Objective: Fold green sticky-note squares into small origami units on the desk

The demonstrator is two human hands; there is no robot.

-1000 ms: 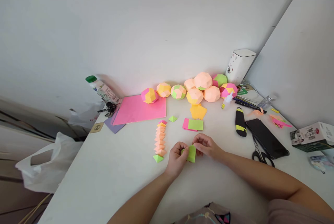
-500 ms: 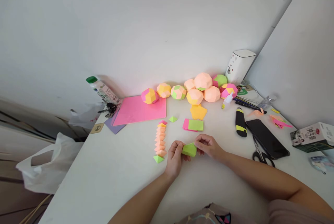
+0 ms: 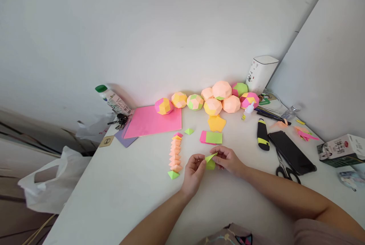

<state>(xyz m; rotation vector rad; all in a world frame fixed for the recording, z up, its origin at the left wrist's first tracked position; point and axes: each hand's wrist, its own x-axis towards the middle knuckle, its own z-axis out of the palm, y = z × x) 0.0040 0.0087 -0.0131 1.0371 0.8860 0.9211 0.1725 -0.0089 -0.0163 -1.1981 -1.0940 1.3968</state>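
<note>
A partly folded green paper [image 3: 210, 163] is held between my two hands above the table. My left hand [image 3: 194, 171] pinches its left edge, and my right hand [image 3: 228, 159] grips its upper right corner, where a pointed flap stands up. Just beyond them lies a small stack of pink and green paper slips [image 3: 213, 137]. To the left of my left hand runs a row of folded paper pieces [image 3: 175, 151], mostly peach, with a green folded piece [image 3: 173, 175] at its near end. Another green folded piece [image 3: 189, 131] lies apart from the row.
Several faceted paper balls [image 3: 222, 90] sit along the wall, with a yellow paper star [image 3: 216, 123] before them. To the right are a glue bottle [image 3: 247, 110], a utility knife [image 3: 262, 134], scissors [image 3: 285, 171], a phone [image 3: 292, 151] and a milk carton [image 3: 342, 150]. A pink sheet [image 3: 154, 123] lies left.
The green paper has turned and a pointed flap of it now stands up. My left hand has shifted slightly right, closer to my right hand.
</note>
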